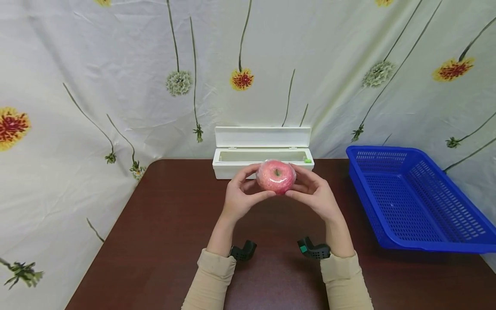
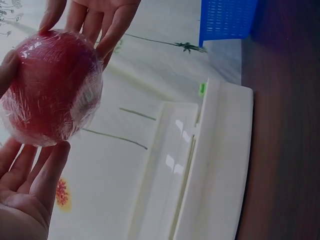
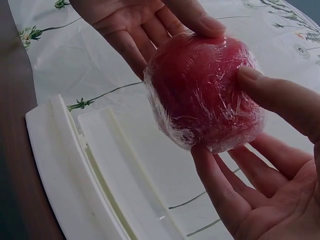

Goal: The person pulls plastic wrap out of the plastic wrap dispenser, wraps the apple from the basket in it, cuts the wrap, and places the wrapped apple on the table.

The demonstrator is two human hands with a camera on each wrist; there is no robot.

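A red apple [image 1: 276, 177] wrapped in clear plastic film is held up between both hands, stem side toward the head camera. My left hand [image 1: 241, 193] grips its left side with thumb and fingertips; my right hand [image 1: 314, 193] grips the right side the same way. In the left wrist view the crinkled film shows around the apple [image 2: 52, 87], bunched at one side. The right wrist view shows both thumbs pressed on the wrapped apple [image 3: 200, 95], fingers around its far side. Behind it stands a long white box [image 1: 224, 172] with its lid [image 1: 263, 137] raised.
A blue plastic basket [image 1: 366, 206] sits at the right on the dark brown table [image 1: 155, 241]. A small green piece [image 1: 308, 161] is on the white box's right end. A white flower-print cloth [image 1: 135, 56] hangs behind the table.
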